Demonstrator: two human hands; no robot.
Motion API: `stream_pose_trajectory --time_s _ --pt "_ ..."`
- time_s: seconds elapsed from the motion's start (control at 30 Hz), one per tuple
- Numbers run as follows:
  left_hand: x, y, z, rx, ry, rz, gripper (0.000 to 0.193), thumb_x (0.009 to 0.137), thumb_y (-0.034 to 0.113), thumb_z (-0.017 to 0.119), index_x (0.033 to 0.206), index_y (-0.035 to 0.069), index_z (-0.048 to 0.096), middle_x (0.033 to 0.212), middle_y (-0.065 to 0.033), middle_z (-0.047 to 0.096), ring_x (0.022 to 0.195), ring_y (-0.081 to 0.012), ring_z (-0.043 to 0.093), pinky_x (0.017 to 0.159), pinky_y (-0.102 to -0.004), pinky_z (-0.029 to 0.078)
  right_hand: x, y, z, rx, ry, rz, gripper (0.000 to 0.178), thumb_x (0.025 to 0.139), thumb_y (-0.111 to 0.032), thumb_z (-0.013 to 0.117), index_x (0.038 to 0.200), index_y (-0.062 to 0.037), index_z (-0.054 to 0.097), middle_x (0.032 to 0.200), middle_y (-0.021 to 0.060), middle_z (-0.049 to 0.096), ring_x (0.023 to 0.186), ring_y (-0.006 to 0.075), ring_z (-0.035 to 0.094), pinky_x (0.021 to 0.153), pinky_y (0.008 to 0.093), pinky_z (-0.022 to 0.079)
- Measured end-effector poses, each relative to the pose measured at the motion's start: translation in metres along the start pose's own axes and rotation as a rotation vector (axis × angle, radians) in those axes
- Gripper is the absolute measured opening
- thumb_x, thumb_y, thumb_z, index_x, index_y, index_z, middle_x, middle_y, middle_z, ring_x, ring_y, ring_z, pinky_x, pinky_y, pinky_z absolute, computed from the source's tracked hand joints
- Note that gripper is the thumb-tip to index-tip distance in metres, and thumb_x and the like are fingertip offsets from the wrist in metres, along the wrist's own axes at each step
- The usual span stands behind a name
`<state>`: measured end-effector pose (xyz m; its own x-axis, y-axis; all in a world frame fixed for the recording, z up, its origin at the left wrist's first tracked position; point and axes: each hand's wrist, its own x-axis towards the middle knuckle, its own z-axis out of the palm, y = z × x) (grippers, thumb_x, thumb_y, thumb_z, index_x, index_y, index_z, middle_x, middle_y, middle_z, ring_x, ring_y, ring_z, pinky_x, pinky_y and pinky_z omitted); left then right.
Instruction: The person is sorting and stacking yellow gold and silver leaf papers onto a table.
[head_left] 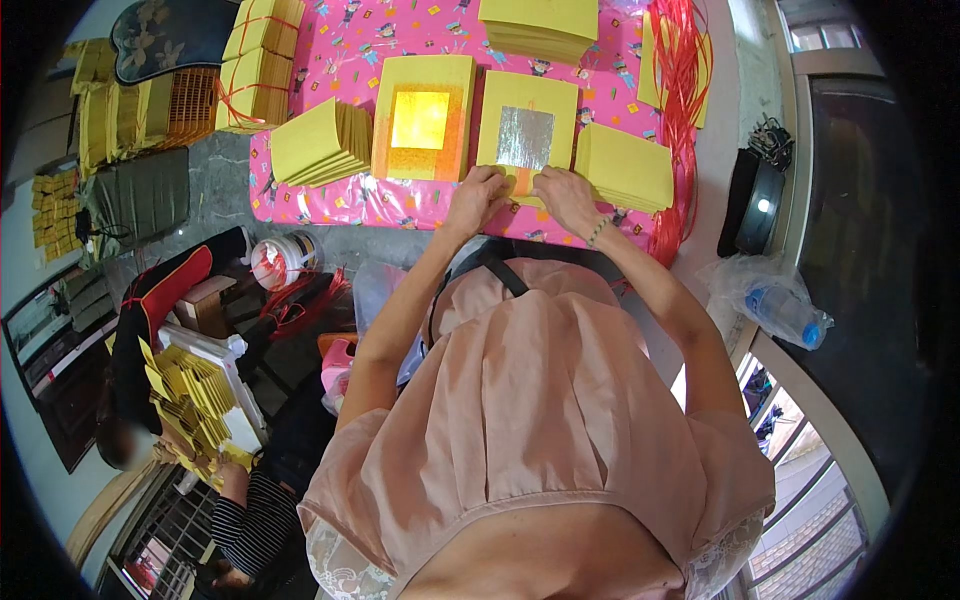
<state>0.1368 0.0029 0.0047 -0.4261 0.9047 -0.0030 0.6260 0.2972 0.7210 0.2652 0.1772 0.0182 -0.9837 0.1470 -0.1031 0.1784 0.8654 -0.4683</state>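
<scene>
In front of me lies a stack of yellow joss paper with a silver foil square (526,138) on top. My left hand (480,198) is closed, its fingertips pinching the near edge of the top sheet. The closed right hand (567,198) grips that same edge on the other side, a beaded bracelet round its wrist. An orange band shows between the two hands. Just left stands another yellow stack, topped by a sheet with a gold foil square (419,121) on an orange patch. Folded yellow papers (625,168) lie fanned by my right hand, and more folded papers (320,145) lie at the left.
A pink patterned cloth (345,40) covers the table. Red-tied yellow bundles (258,95) stand far left; another yellow stack (540,25) is at the back. Red plastic strings (680,110) hang over the right edge. A white bucket (285,260) and a person in striped sleeves (250,520) are at left.
</scene>
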Motion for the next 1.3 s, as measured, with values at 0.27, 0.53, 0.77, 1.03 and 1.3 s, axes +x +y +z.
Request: stream_pose_trajectory --time_s 0.27,0.53,0.77,1.03,1.3 --pt "0.001 0.000 -0.001 0.001 -0.004 -0.005 0.029 0.072 0.009 0.074 0.098 0.004 0.062 0.110 -0.0128 0.060 0.104 -0.0343 0.056 0.087 -0.0411 0.050 -0.003 0.001 0.000 -0.094 0.014 -0.110 0.019 0.080 -0.023 0.069 0.082 -0.0055 0.061 0.085 0.0087 0.059 0.083 0.0257 0.062 0.069 0.0387 0.053" --pt "0.001 0.000 -0.001 0.000 0.034 0.031 0.026 0.072 0.009 0.074 0.095 0.004 0.063 0.106 -0.0124 0.061 0.099 -0.0339 0.057 0.083 -0.0413 0.050 -0.005 0.001 -0.002 -0.093 0.007 -0.163 0.020 0.077 -0.023 0.070 0.083 -0.0070 0.061 0.085 0.0076 0.057 0.082 0.0240 0.061 0.069 0.0370 0.052" --pt "0.002 0.001 -0.001 -0.026 0.052 0.015 0.024 0.072 0.008 0.074 0.094 0.005 0.063 0.105 -0.0116 0.062 0.098 -0.0331 0.058 0.081 -0.0404 0.051 -0.003 0.007 0.004 -0.095 0.027 -0.171 0.015 0.078 -0.020 0.068 0.081 -0.0073 0.061 0.083 0.0081 0.057 0.077 0.0243 0.062 0.065 0.0378 0.053" --pt "0.001 -0.002 0.002 -0.019 0.040 0.007 0.026 0.072 0.009 0.075 0.096 0.005 0.065 0.106 -0.0119 0.062 0.099 -0.0331 0.058 0.081 -0.0404 0.051 -0.004 0.001 0.002 -0.124 0.056 -0.178 0.017 0.076 -0.021 0.070 0.082 -0.0077 0.062 0.084 0.0079 0.058 0.080 0.0244 0.063 0.066 0.0380 0.053" --pt "0.000 -0.004 0.003 -0.040 0.043 -0.016 0.029 0.071 0.009 0.077 0.097 0.005 0.065 0.105 -0.0118 0.061 0.100 -0.0328 0.057 0.082 -0.0404 0.051 -0.004 0.004 0.007 -0.140 0.026 -0.169 0.013 0.081 -0.020 0.065 0.081 -0.0075 0.062 0.082 0.0076 0.059 0.076 0.0237 0.064 0.065 0.0378 0.053"
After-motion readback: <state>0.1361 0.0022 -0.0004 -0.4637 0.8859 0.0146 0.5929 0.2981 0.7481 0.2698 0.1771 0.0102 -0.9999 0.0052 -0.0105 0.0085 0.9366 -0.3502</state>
